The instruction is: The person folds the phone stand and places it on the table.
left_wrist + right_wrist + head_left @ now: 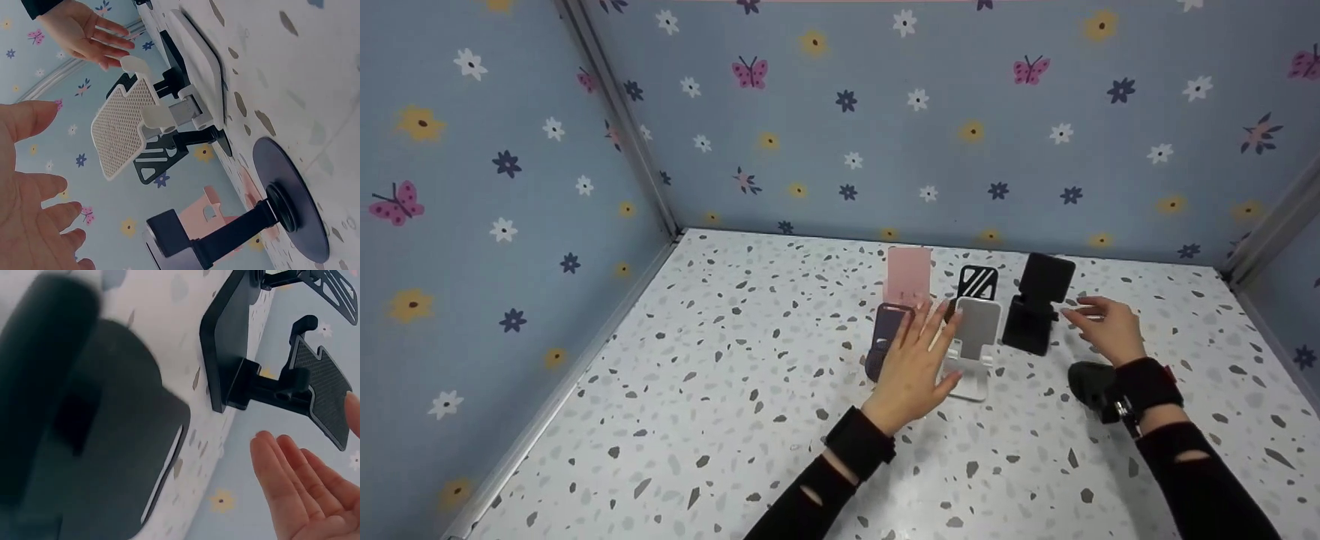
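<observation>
Several phone stands are grouped on the speckled table. My left hand (915,371), fingers spread, is held over the dark purple stand (889,322) and beside the white stand (979,330). In the left wrist view, nothing is in that hand, and the white stand's perforated plate (121,126) faces it. My right hand (1110,330) is just right of the black folding stand (1048,277). The right wrist view shows its fingers (281,478) extended below that stand's ribbed plate (326,391), holding nothing.
Behind the front stands are a pink stand (908,271) and a black slotted stand (979,279). A dark green stand (1087,384) sits close by my right wrist, partly hidden by it. Flowered wall panels (885,135) border the table (697,337) at the back and sides.
</observation>
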`<state>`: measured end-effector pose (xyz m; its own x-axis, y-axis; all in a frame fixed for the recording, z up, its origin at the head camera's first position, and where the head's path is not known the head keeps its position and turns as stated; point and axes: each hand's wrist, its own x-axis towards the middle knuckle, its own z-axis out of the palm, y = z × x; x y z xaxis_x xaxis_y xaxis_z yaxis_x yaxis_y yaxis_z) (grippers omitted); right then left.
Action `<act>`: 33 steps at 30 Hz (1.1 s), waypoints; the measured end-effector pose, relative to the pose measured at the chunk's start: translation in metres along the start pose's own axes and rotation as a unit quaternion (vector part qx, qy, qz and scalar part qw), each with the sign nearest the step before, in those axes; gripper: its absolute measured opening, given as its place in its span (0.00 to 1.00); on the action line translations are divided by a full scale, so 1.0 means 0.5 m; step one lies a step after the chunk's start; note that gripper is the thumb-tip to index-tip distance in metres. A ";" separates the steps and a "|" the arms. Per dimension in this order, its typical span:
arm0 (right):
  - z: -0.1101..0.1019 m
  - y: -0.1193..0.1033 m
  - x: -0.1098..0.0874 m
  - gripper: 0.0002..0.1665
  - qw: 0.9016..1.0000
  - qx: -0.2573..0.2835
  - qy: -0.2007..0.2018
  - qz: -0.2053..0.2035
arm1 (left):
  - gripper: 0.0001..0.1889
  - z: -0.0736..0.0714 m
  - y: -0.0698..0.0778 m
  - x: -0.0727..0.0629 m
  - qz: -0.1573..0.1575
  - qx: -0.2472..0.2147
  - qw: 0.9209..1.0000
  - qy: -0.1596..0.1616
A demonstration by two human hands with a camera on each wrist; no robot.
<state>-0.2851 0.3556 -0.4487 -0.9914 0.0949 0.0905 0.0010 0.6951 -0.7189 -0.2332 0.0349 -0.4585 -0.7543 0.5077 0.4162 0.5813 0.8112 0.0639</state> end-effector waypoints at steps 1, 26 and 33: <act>0.003 0.000 0.004 0.37 1.000 0.011 -0.001 0.002 | 0.42 0.002 0.004 0.001 0.003 -0.004 1.000 -0.002; 0.033 -0.006 0.050 0.03 0.925 0.369 -0.017 0.089 | 0.44 0.005 0.029 0.001 0.000 -0.029 0.999 -0.041; 0.027 -0.013 0.055 0.03 0.949 0.305 -0.009 0.074 | 0.44 0.003 0.030 0.003 -0.001 -0.028 0.999 -0.042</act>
<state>-0.3141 0.3439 -0.4507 -0.9882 0.1444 -0.0511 0.0705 0.1330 -0.9886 -0.2263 0.0482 -0.4584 -0.7767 0.5308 0.3391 0.5946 0.7955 0.1168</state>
